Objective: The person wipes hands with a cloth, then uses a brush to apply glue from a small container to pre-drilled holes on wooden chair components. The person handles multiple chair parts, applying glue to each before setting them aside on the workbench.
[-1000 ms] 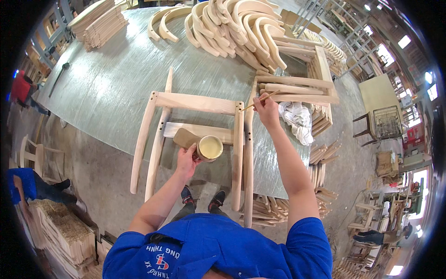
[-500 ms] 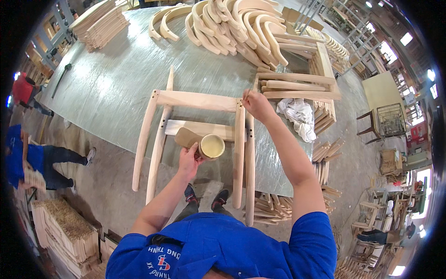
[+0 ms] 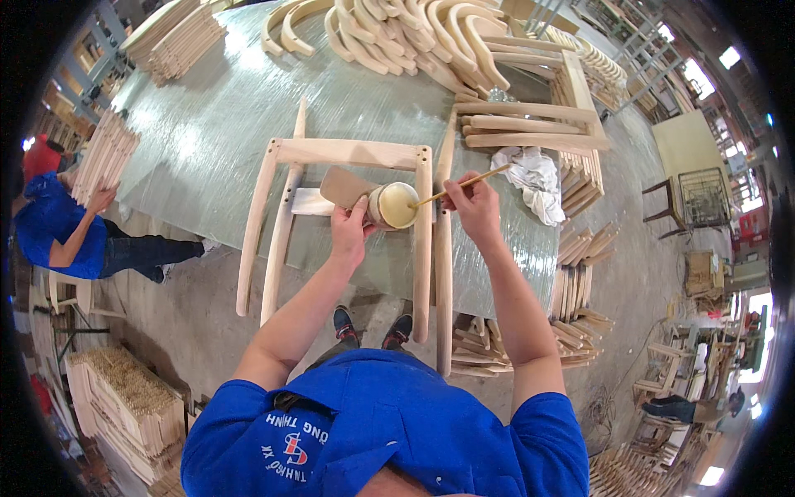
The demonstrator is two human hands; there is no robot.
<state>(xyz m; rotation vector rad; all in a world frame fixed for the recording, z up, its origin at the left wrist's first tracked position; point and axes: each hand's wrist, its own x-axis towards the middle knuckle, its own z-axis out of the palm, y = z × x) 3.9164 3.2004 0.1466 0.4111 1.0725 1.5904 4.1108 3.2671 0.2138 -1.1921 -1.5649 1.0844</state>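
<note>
My left hand is closed around a small cup of pale yellow, creamy liquid. A flat brown piece, perhaps a handle or card, sticks out beside the cup on the left; how it joins is hidden. In my right hand a thin wooden stick is pinched, its lower end dipping into the liquid. Both hands are over two pale wooden chair frames; the upper frame has dark holes at its corners. Behind the cup shows the rail of the second frame.
The frames lie on a film-covered table. A crumpled white cloth lies to the right, near stacked frames. Curved wooden parts are piled at the back. At left, a co-worker carries a bundle of slats.
My right hand has come off the frame's corner toward me, and the stick now reaches into the cup. The cup has moved right and up. The co-worker has come closer to the table with slats.
</note>
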